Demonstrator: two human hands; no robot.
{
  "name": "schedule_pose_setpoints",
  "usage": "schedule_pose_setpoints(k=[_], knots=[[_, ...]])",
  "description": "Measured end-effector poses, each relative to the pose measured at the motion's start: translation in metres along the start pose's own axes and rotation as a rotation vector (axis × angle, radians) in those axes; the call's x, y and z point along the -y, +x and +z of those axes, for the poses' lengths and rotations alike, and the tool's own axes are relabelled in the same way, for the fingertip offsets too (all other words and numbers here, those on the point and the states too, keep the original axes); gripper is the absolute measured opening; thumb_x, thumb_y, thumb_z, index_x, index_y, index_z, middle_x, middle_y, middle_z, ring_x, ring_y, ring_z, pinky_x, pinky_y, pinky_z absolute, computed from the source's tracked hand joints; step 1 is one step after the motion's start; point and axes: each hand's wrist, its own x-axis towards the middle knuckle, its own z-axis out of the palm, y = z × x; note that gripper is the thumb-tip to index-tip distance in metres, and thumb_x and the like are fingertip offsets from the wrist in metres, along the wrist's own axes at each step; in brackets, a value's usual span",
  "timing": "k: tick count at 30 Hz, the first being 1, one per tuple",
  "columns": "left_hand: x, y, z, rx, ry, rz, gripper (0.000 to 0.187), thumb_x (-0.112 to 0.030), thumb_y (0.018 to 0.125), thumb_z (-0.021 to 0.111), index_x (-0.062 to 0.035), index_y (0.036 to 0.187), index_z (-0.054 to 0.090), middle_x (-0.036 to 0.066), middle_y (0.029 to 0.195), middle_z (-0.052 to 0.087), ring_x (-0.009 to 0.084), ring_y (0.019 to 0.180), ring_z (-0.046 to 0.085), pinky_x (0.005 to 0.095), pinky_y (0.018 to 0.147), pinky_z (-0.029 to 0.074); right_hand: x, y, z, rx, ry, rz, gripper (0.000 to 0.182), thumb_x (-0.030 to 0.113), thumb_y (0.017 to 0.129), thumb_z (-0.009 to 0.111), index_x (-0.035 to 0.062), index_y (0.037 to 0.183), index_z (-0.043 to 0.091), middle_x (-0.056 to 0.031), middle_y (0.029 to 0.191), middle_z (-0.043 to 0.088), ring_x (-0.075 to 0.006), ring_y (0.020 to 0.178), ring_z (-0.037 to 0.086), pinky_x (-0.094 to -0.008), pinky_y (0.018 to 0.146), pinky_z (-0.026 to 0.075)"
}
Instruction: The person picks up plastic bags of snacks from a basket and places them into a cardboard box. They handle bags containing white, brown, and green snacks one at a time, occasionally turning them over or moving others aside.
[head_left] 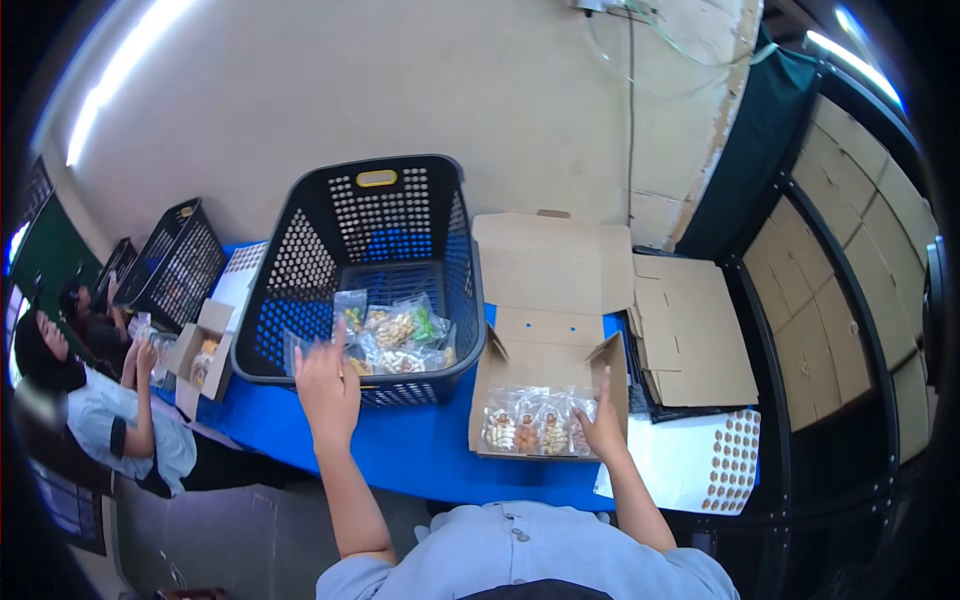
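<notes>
My left hand (327,388) reaches over the front rim of a black plastic basket (455,300), fingers stretched out and apart. Just beyond its fingertips lie several clear packets of snacks (395,330), some with pale pieces and one with green. My right hand (602,430) is at the front right corner of an open cardboard box (540,350). Its index finger points up along the side wall, and its other fingertips are by the rightmost packet. Several labelled snack packets (527,434) stand in a row at the box's front.
Flattened cardboard boxes (700,330) are stacked on the right, behind a sheet of round stickers (733,460). A blue cloth (430,460) covers the table. To the left, a co-worker (130,430) handles a packet beside another box (205,355) and basket (180,265).
</notes>
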Motion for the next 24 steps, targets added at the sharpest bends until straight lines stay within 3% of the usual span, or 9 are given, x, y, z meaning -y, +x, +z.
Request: schedule_pose_setpoints(k=[3, 6, 8, 11, 15, 16, 20, 22, 24], knots=[[0.006, -0.020, -0.010, 0.240, 0.049, -0.064, 0.032, -0.012, 0.083, 0.046, -0.0057, 0.103, 0.070, 0.018, 0.084, 0.066, 0.0319, 0.082, 0.062, 0.0485, 0.103, 0.034, 0.029, 0.012, -0.006, -0.083, 0.216, 0.015, 0.091, 0.019, 0.089, 0.062, 0.0192, 0.150, -0.006, -0.0270, 0.115, 0.056, -0.0361, 0.102, 0.058, -0.0421, 0.089, 0.045], [0.014, -0.042, -0.008, 0.213, -0.026, -0.056, 0.030, -0.013, 0.082, 0.047, -0.0078, 0.094, 0.073, 0.015, 0.071, 0.066, 0.0294, 0.075, 0.063, 0.0475, 0.101, 0.037, 0.081, 0.038, -0.030, -0.101, 0.492, 0.050, 0.086, 0.022, 0.092, 0.060, 0.0135, 0.151, -0.003, -0.0177, 0.103, 0.059, -0.0215, 0.089, 0.059, -0.0333, 0.080, 0.047], [0.014, -0.049, -0.017, 0.307, -0.007, -0.107, 0.031, -0.015, 0.081, 0.047, -0.0070, 0.096, 0.073, 0.020, 0.087, 0.067, 0.0328, 0.087, 0.064, 0.0475, 0.102, 0.037, 0.146, 0.055, -0.048, -0.272, 0.643, -0.177, 0.076, 0.016, 0.095, 0.055, 0.0116, 0.151, 0.004, -0.0061, 0.090, 0.058, -0.0120, 0.082, 0.053, -0.0251, 0.073, 0.044], [0.015, -0.068, -0.022, 0.290, 0.022, -0.040, 0.038, -0.018, 0.082, 0.046, -0.0059, 0.110, 0.068, 0.031, 0.129, 0.050, 0.0424, 0.125, 0.044, 0.0443, 0.110, 0.028, 0.246, 0.076, -0.061, -0.284, 0.600, -0.530, 0.060, 0.010, 0.095, 0.051, 0.0109, 0.149, 0.023, -0.0072, 0.096, 0.059, -0.0128, 0.094, 0.056, -0.0268, 0.081, 0.045], [0.016, -0.090, -0.032, 0.422, 0.073, -0.045, 0.050, -0.026, 0.086, 0.050, -0.0135, 0.134, 0.050, 0.038, 0.137, 0.033, 0.0465, 0.133, 0.030, 0.0479, 0.112, 0.022, 0.391, 0.076, -0.041, -0.041, 0.515, -0.933, 0.037, 0.010, 0.093, 0.055, 0.0067, 0.129, 0.053, -0.0072, 0.103, 0.063, -0.0152, 0.094, 0.059, -0.0306, 0.085, 0.047], [0.019, -0.095, -0.034, 0.465, 0.046, -0.056, 0.053, -0.031, 0.088, 0.051, -0.0145, 0.138, 0.046, 0.038, 0.139, 0.030, 0.0472, 0.134, 0.028, 0.0484, 0.112, 0.022, 0.419, 0.068, -0.032, 0.101, 0.469, -0.973, 0.032, 0.011, 0.089, 0.058, 0.0046, 0.120, 0.057, -0.0165, 0.101, 0.063, -0.0279, 0.094, 0.061, -0.0355, 0.083, 0.047], [0.037, -0.093, -0.045, 0.613, 0.032, -0.005, 0.090, -0.057, 0.075, 0.066, -0.0191, 0.147, 0.030, 0.029, 0.152, 0.003, 0.0503, 0.138, 0.012, 0.0595, 0.110, 0.013, 0.483, 0.084, 0.068, 0.202, 0.194, -1.235, 0.029, 0.014, 0.088, 0.058, 0.0013, 0.114, 0.059, -0.0192, 0.096, 0.061, -0.0343, 0.092, 0.060, -0.0425, 0.084, 0.048], [0.054, -0.092, -0.044, 0.633, 0.083, -0.024, 0.101, -0.065, 0.066, 0.068, -0.0189, 0.147, 0.029, 0.027, 0.153, 0.003, 0.0491, 0.139, 0.006, 0.0630, 0.109, 0.008, 0.487, 0.113, 0.140, 0.317, -0.047, -1.268, 0.035, 0.018, 0.088, 0.060, 0.0038, 0.120, 0.057, -0.0225, 0.105, 0.061, -0.0391, 0.100, 0.058, -0.0412, 0.089, 0.048], [0.078, -0.093, -0.026, 0.652, 0.138, -0.032, 0.112, -0.072, 0.058, 0.069, -0.0187, 0.147, 0.029, 0.025, 0.154, 0.003, 0.0479, 0.140, 0.000, 0.0665, 0.107, 0.002, 0.487, 0.134, 0.185, 0.652, -0.446, -1.035, 0.042, 0.026, 0.085, 0.064, 0.0044, 0.120, 0.058, -0.0236, 0.109, 0.062, -0.0380, 0.104, 0.059, -0.0416, 0.089, 0.048]])
